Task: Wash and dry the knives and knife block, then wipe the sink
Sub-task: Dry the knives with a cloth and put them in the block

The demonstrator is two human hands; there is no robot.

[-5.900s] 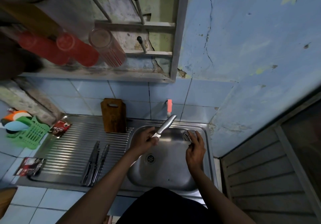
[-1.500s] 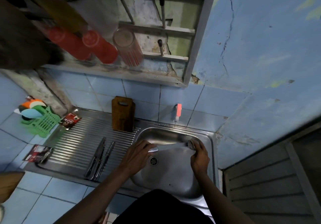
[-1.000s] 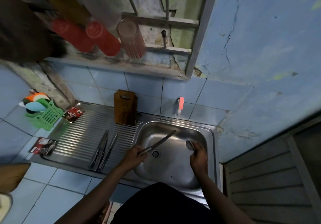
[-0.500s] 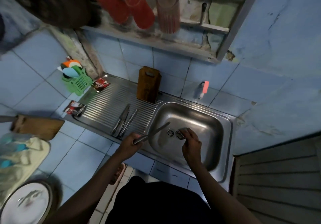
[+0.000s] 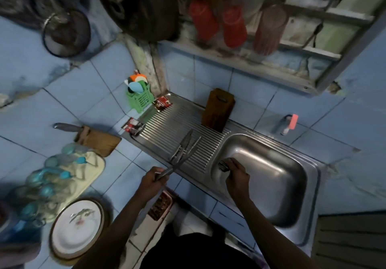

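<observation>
My left hand (image 5: 153, 182) is closed around the handle of a steel knife (image 5: 167, 171), blade pointing toward one o'clock, its tip reaching the near edge of the ribbed drainboard (image 5: 167, 126). It lies just short of the knives (image 5: 184, 148) already laid there in a small bundle, which I take to be the washed ones. My right hand (image 5: 236, 172) hangs over the left side of the sink basin (image 5: 277, 177), fingers curled on a small steel scourer (image 5: 223, 165); the wad is dim, so I name it with some doubt.

The wooden knife block (image 5: 218, 110) stands upright at twelve o'clock from the bundle, at the back of the drainboard against the tiles, and looks dry and untouched. The tap (image 5: 289, 123) with its pink handle sits at two o'clock from the block; I see no water running.

As I judge it, the knife washing is nearly done: this one only needs setting beside the others. The block, all the drying, and wiping the sink appear still ahead. Another knife (image 5: 66, 127) lies on a board at nine o'clock; whether it counts, I cannot say.
</observation>
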